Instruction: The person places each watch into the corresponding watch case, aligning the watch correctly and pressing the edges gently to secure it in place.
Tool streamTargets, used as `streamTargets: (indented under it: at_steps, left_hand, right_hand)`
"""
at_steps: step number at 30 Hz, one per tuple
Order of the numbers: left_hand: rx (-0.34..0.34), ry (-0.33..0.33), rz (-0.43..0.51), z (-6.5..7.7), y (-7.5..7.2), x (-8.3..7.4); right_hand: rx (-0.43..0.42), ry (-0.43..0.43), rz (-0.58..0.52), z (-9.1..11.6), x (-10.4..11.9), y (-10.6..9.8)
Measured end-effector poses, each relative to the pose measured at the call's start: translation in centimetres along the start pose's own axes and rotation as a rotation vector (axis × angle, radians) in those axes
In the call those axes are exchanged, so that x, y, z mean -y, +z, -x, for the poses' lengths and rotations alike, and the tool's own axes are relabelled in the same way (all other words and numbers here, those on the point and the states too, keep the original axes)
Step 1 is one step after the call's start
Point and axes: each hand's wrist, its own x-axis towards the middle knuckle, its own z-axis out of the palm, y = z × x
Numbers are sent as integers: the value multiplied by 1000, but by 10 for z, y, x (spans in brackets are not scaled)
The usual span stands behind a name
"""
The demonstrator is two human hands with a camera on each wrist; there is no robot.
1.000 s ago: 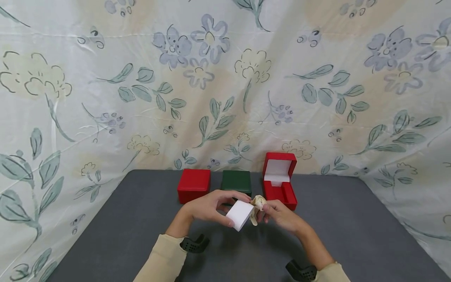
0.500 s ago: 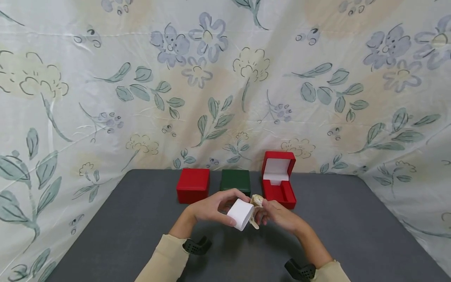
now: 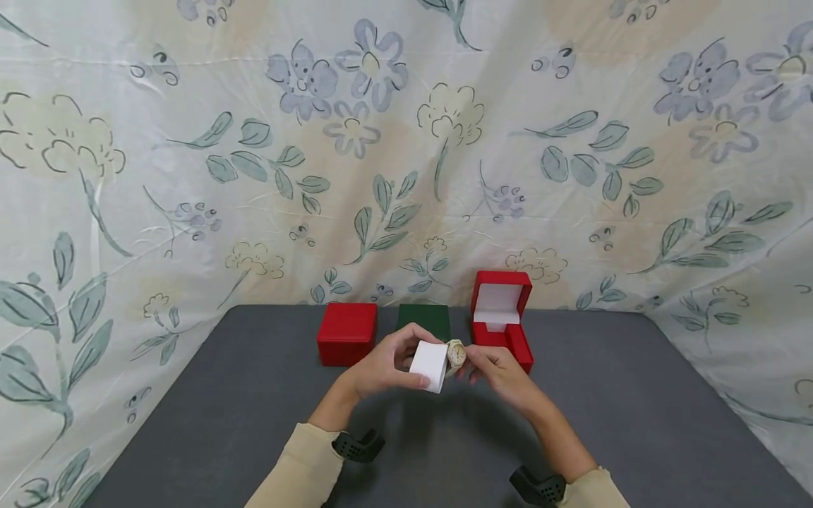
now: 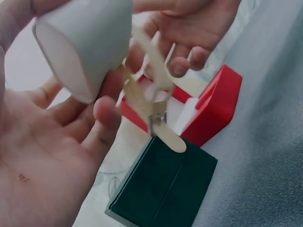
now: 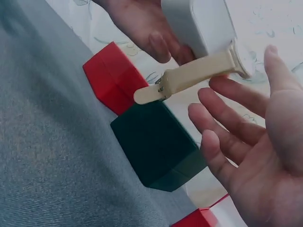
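My left hand (image 3: 379, 365) grips a white watch cushion (image 3: 429, 365) between the thumb and the fingers, above the table. Right beside the cushion's right end is a wristwatch (image 3: 456, 354) with a round gold-toned face and a cream strap. The thumb and fingertips of my right hand (image 3: 506, 372) pinch the watch at its right edge. In the right wrist view the fastened strap (image 5: 201, 72) stretches away from the hand, its buckle and rounded tip at the far end. The left wrist view shows the cushion's oval end (image 4: 64, 59) and the strap hanging close by it.
Along the table's back edge stand a closed red box (image 3: 346, 334), a dark green box (image 3: 424, 317) behind the hands, and an open red box (image 3: 522, 347) with a white-lined lid. The grey table (image 3: 209, 430) backs onto a floral cloth (image 3: 381, 212).
Both hands have risen a little, away from me. The watch has turned so its face shows more fully, and the cushion stands more upright. The boxes have stayed in place.
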Motion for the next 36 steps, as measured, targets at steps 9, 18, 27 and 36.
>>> streamTargets:
  at_steps: [9,18,27,36]
  left_hand:
    - [-74,28,-54,-2,-1,-3]
    - [-120,15,-274,-2,-6,-4]
    - [-121,-39,-371,-3,-3,-3]
    - [-381,23,-426,-7,6,-1]
  right_hand:
    - [-1,-44,-71,-3,6,4]
    - [11,-19,-158,-2,6,2]
    - [49,-48,-138,-3,4,5]
    - [70,-33,-157,-4,6,8]
